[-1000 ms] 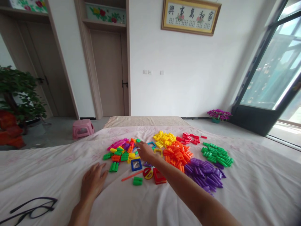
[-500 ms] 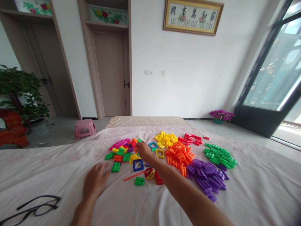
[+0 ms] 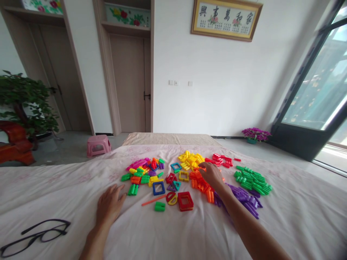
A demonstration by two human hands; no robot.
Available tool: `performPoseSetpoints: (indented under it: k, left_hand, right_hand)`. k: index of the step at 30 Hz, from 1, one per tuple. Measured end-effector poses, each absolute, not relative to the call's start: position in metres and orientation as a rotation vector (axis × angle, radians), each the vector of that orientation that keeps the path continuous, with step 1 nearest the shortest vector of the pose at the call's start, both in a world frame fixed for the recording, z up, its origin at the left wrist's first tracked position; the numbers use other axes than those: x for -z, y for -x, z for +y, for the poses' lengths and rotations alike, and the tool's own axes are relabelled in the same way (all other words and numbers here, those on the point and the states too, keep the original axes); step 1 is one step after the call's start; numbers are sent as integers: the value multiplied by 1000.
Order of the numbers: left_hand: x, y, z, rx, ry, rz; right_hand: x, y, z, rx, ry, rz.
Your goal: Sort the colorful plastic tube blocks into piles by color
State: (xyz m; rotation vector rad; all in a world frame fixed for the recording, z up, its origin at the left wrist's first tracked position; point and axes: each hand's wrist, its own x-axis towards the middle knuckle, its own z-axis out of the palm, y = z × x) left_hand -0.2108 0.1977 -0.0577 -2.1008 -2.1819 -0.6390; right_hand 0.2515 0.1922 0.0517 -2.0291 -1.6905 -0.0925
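Note:
My left hand (image 3: 110, 204) rests on the cloth with its fingers apart and nothing in it, left of a mixed pile of green, orange and yellow pieces (image 3: 138, 176). Over the orange pile (image 3: 199, 183) is my right hand (image 3: 213, 175), its fingers bent down beside the yellow pile (image 3: 189, 159); whether it holds a piece is hidden. Purple pieces (image 3: 246, 200) lie partly under my right forearm. Green pieces (image 3: 252, 178) and red pieces (image 3: 222, 159) form piles farther right. Between my hands lie a blue square frame (image 3: 163, 188) and red square frames (image 3: 192, 202).
Black-framed glasses (image 3: 38, 236) lie on the cloth at the lower left. An orange stick (image 3: 153, 200) and a green piece (image 3: 159, 206) are near the middle front. Past the bed-like surface stand a pink stool (image 3: 99, 145) and a flower pot (image 3: 252, 141).
My right hand has moved right, from the mixed pile to the orange pile, uncovering small red, purple and teal frames. My left hand has stayed nearly in place. The view has shifted slightly.

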Motion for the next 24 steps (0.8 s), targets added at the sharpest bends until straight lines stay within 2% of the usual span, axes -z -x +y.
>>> performPoseSetpoints:
  k: [4,11,16,20,24]
  left_hand:
    - [57,210,197,631,2111,-2187]
    - [53,210,196,602,2124,-2230]
    - [54,210,195,590,2125,-2236]
    - [55,210,196,593,2122,-2227]
    - [54,209,196,577,2120,-2243]
  right_hand:
    - [-54,-215,187,43,1934,-1788]
    - [-40,-71,207,-232,1325,-2367]
    - [-32,-1,216,-15,1161,-2636]
    - [-31,19,219,171,1248,-2657]
    - [-27,22,218,192,1347,-2608]
